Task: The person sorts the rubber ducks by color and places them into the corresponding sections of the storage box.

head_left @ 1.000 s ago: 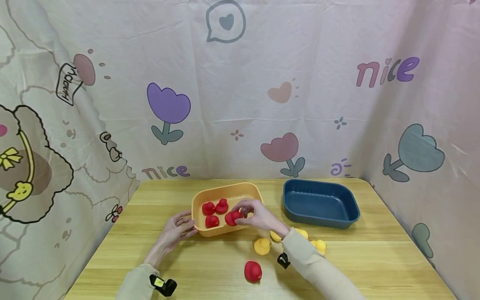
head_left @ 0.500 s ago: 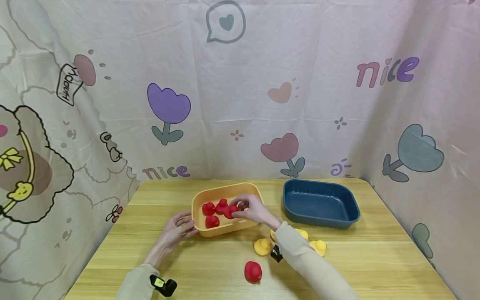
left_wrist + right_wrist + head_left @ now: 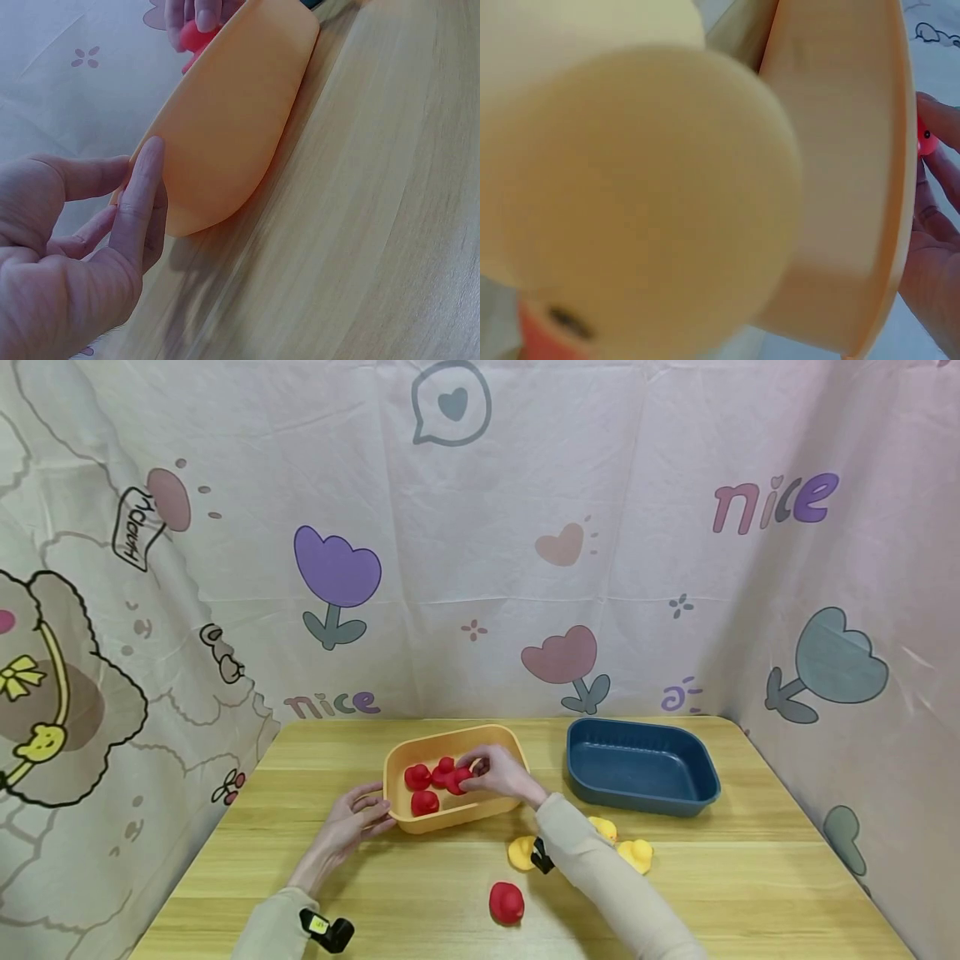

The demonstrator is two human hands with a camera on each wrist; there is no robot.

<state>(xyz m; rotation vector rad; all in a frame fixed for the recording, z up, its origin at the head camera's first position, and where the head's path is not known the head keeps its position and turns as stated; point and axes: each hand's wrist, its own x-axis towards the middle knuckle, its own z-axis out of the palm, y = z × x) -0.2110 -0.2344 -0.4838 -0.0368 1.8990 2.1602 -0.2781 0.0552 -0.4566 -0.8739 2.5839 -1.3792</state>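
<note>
My right hand (image 3: 501, 772) reaches over the orange basin (image 3: 465, 816) and pinches a red rubber duck (image 3: 457, 782) low inside it. Three other red ducks (image 3: 424, 803) sit in the basin's left half, one right beside the held duck. At the basin's left end my left hand (image 3: 352, 817) grips the rim; the left wrist view shows its thumb and fingers (image 3: 142, 180) on both sides of the wall. In the right wrist view the basin wall hides part of the held duck (image 3: 926, 139), and a blurred yellow duck (image 3: 652, 195) fills the foreground.
A blue basin (image 3: 643, 800) stands to the right on the wooden table. Several yellow ducks (image 3: 636, 856) lie near the right forearm, partly covered by the sleeve (image 3: 592, 852). Another red duck (image 3: 507, 903) sits near the front. Printed cloth hangs behind and at the sides.
My right hand has moved slightly left and away from me inside the basin, carrying the red duck up against another. The left hand has stayed on the rim.
</note>
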